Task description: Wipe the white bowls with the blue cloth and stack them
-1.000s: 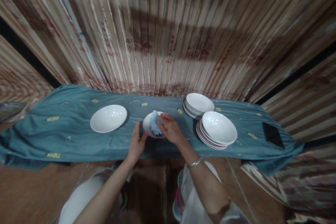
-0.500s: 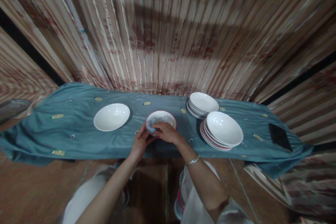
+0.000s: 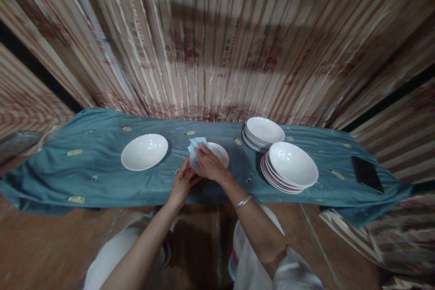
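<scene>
A white bowl with a red rim [image 3: 219,153] is near the front middle of the cloth-covered table. My left hand [image 3: 183,180] grips its left side, thumb near the rim and fingers around the outside. Over the bowl's far left rim, my right hand [image 3: 211,163] pinches a crumpled light blue cloth [image 3: 198,144]. That hand hides part of the bowl's inside. A larger plain white bowl [image 3: 145,152] sits by itself to the left.
To the right stand a stack of white bowls [image 3: 294,165], some red-rimmed, and a stack of dark-rimmed white dishes [image 3: 265,130] behind it. A black phone-like slab [image 3: 367,174] lies on the blue-green tablecloth [image 3: 108,181]. A striped curtain [image 3: 210,54] hangs behind.
My right hand has moved the blue cloth from inside the bowl up to its far left rim. My left hand keeps its hold on the bowl.
</scene>
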A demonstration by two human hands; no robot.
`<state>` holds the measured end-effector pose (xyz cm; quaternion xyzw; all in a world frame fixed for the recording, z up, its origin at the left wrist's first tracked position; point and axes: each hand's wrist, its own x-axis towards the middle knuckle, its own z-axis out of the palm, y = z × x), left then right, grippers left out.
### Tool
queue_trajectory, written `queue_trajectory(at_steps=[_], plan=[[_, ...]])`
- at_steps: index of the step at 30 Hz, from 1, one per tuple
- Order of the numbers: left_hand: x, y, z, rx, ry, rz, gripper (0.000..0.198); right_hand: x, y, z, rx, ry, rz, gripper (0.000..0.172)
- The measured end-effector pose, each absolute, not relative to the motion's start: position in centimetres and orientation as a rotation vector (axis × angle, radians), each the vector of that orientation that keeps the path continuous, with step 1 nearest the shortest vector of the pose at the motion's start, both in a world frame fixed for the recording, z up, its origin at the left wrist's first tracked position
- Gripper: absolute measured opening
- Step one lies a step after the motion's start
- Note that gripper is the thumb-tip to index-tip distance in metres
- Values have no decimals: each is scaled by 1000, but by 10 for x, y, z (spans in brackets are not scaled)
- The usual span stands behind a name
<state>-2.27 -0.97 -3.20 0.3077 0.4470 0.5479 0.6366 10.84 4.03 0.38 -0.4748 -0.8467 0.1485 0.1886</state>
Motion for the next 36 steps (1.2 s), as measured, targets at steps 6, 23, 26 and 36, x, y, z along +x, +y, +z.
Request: queue_trajectory(at_steps=[6, 23, 26, 36], plan=[[-21, -11, -24, 687, 1008, 1237, 59, 117, 40, 12, -1648, -2426, 249, 48], [-19, -12, -23, 666, 1018, 1274, 66, 150, 14, 35, -1666, -2713, 373, 34], [-18, -12, -22, 651, 1016, 1272, 65, 147, 15, 33, -1579, -2712, 542, 32], [-20, -13, -23, 671, 1023, 1258, 54, 127, 23, 14, -1321, -2546, 749, 28]])
